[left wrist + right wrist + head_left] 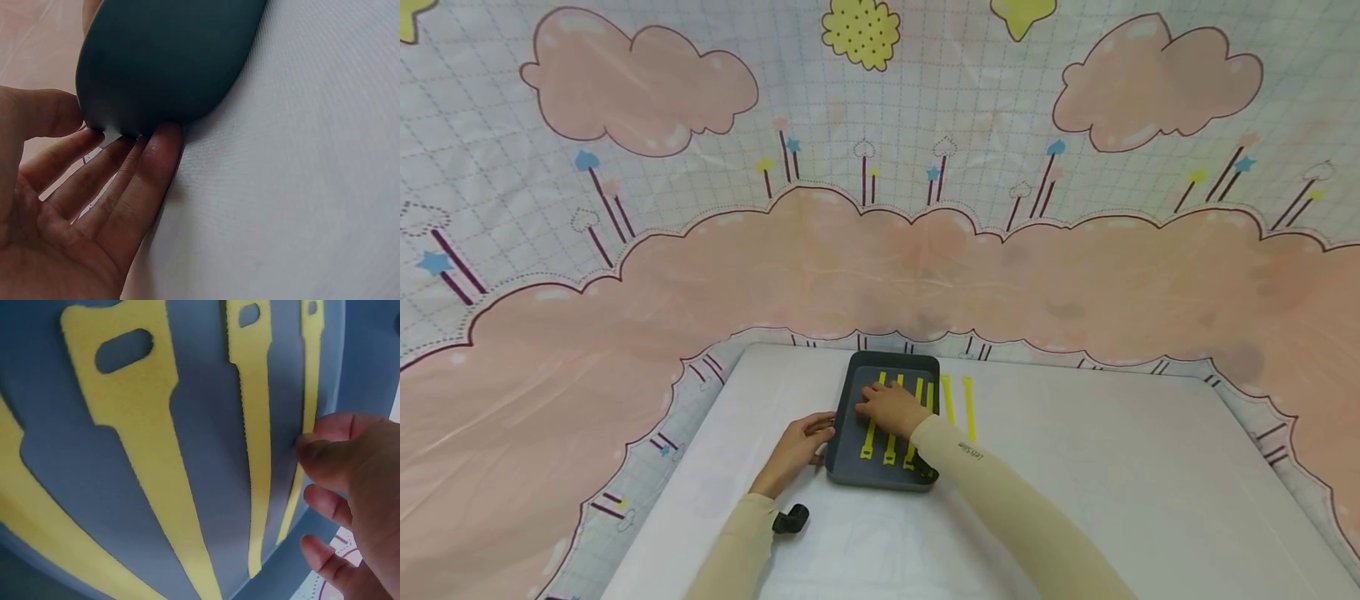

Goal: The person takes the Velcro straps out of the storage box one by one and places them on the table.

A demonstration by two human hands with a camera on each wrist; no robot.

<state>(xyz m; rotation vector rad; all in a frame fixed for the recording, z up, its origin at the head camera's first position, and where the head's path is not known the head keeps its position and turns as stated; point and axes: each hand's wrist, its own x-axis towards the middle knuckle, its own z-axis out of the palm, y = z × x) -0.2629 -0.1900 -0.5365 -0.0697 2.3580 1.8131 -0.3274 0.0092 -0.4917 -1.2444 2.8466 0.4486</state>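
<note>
A dark grey rectangular tray (848, 446) holds several yellow hook-and-loop cable ties, laid lengthwise side by side, each with a slotted wide head. Over the tray reaches my right hand (891, 408); its thumb and forefinger pinch the shaft of the leftmost cable tie (311, 381), as the right wrist view shows. The other fingers of that hand stay off the strap. At the tray's left wall is my left hand (797, 450), its fingers extended and fingertips touching the tray's outer side (169, 62). My right forearm partly hides the ties at the right.
Two more yellow cable ties (969, 408) lie on the white table (1112, 483), just right of the tray. A black wrist camera (792, 519) sticks out from the left sleeve. Behind the table hangs a cloud-patterned curtain (880, 267).
</note>
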